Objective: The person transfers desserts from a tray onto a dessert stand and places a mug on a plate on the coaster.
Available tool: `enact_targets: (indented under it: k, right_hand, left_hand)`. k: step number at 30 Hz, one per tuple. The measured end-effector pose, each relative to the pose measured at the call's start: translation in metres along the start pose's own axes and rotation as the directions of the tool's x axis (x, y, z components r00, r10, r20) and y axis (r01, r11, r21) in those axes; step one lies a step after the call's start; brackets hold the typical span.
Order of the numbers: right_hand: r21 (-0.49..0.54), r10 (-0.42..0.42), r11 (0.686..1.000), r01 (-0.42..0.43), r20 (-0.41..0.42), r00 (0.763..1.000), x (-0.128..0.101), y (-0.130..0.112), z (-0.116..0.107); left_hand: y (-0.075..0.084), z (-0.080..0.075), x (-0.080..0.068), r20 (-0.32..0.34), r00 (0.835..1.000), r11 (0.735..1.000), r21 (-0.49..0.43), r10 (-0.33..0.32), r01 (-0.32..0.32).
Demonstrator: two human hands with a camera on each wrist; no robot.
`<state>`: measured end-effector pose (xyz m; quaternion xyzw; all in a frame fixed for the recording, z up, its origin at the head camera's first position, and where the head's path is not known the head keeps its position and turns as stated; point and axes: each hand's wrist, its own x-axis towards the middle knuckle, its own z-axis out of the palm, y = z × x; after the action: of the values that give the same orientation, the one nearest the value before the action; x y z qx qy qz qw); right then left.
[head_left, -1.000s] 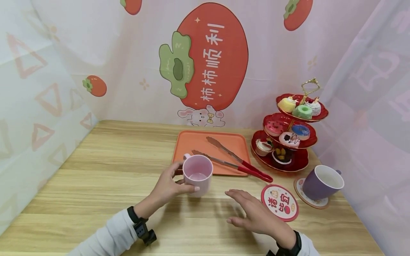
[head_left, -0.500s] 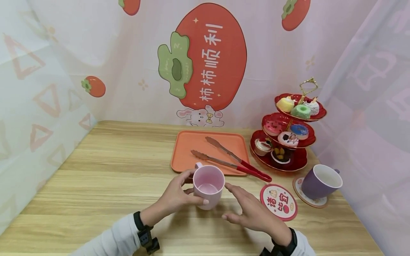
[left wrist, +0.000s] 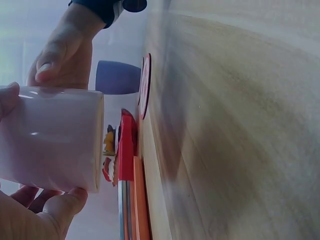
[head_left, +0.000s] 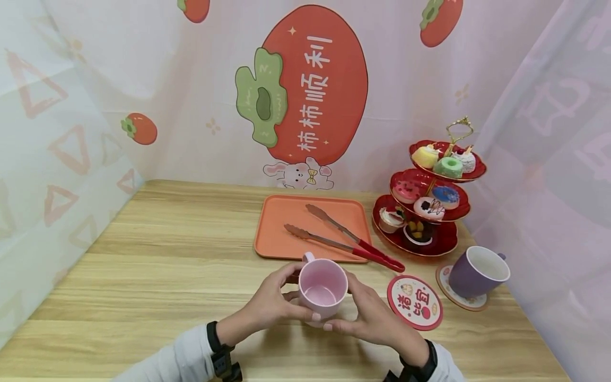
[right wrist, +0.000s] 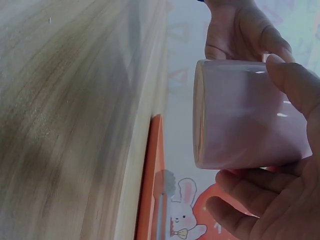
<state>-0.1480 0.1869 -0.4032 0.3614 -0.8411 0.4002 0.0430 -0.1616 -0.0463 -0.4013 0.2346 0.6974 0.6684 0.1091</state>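
A pink mug (head_left: pixel 315 292) is held upright above the wooden table, its base clear of the surface in both wrist views. My left hand (head_left: pixel 274 300) grips it from the left, thumb across the near side and fingers behind. On the opposite side my right hand (head_left: pixel 377 318) curls round the mug, its thumb (right wrist: pixel 295 82) lying along the wall. The mug's handle (head_left: pixel 308 257) points away toward the tray. Its inside looks empty in the head view.
An orange tray (head_left: pixel 272 233) lies behind the mug, with red-handled tongs (head_left: pixel 369 254) across it. To the right are a red-and-white coaster (head_left: pixel 414 302), a purple mug (head_left: pixel 472 273) on another coaster (head_left: pixel 444 277), and a three-tier red stand (head_left: pixel 444 241) of pastries.
My left hand has carried the pink mug to the right and nearer to me. My right hand, apart from it earlier, now grips its right side.
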Motion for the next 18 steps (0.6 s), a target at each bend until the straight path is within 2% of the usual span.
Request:
enact_targets:
  k: [4, 8, 12, 18]
  right_hand:
    - [0.024, -0.024, 0.999, 0.024, -0.035, 0.999, 0.003, -0.004, 0.000]
    - [0.053, -0.023, 0.998, 0.026, -0.054, 0.998, 0.008, -0.020, -0.005]
    - [0.077, -0.016, 0.997, 0.019, -0.049, 0.999, 0.012, -0.033, -0.010]
    - [0.110, 0.022, 0.994, -0.018, -0.038, 0.999, 0.015, -0.035, -0.011]
  left_hand:
    - [-0.002, 0.004, 0.001, 0.013, 1.000, 1.000, -0.016, 0.003, -0.003]
    - [-0.003, 0.007, 0.001, 0.019, 1.000, 0.999, -0.034, 0.018, -0.017]
    - [-0.003, 0.007, 0.001, 0.008, 1.000, 0.999, -0.019, 0.026, -0.026]
    - [-0.003, 0.006, 0.001, -0.010, 1.000, 1.000, -0.004, 0.006, -0.006]
